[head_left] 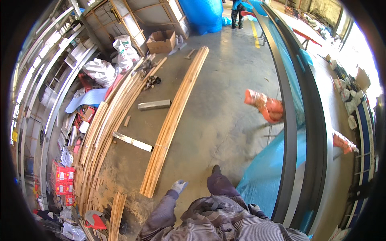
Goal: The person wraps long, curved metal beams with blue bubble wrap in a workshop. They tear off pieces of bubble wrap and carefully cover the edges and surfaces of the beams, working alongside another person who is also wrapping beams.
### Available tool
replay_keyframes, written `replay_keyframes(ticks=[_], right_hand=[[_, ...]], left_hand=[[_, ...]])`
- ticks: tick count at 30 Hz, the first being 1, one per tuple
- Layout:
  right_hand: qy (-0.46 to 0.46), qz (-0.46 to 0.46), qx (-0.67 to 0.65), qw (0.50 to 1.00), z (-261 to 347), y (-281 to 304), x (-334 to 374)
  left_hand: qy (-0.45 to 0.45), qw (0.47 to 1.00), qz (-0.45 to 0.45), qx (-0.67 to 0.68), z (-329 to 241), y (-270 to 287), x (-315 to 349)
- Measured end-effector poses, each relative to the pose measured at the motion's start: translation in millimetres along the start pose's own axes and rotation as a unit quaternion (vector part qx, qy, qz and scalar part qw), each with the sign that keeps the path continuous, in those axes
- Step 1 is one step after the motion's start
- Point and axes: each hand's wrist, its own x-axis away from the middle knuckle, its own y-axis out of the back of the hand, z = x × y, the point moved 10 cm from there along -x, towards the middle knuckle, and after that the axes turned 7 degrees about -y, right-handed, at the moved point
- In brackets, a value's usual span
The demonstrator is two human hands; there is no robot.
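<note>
My left hand [179, 186], in a pale glove, hangs out beside my left leg above the concrete floor. It looks empty, with its fingers loosely stretched. Just beyond it lies a bundle of long wooden strips [173, 124], which it does not touch. My right hand [254, 209], also gloved, shows only in part beside my waist; its fingers are too hidden to read. Nearest to that hand are blue plastic film [261, 172] and long dark metal profiles [290, 160] raised along my right side.
Orange padded supports [270, 109] stand under the profiles. More wooden strips [105, 132] lie at left, near a metal box-section piece [154, 105], a white strip [132, 141] and a red-guarded saw [95, 219]. A cardboard box [161, 41] and another person [237, 14] are farther off.
</note>
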Motion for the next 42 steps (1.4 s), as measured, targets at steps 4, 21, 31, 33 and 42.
replay_keyframes(ticks=[4,21,31,33,42], right_hand=[[0.163,-0.140,0.161,0.963,210.8,26.6,-55.8],[0.291,-0.408,0.185,0.845,755.4,132.0,-114.6],[0.150,-0.414,0.209,0.873,743.8,128.4,-161.8],[0.061,-0.361,0.221,0.904,718.0,125.8,-193.2],[-0.028,-0.140,0.297,0.944,836.7,223.2,-361.2]], left_hand=[[0.196,0.972,-0.027,0.128,28.7,63.6,18.9],[0.142,0.962,0.201,-0.114,-173.0,53.0,-373.7],[-0.095,0.995,0.001,0.010,-564.8,182.4,-835.4],[-0.181,0.979,0.077,0.061,-663.3,165.3,-853.9],[-0.044,0.991,-0.013,-0.122,-577.0,174.1,-835.3]])
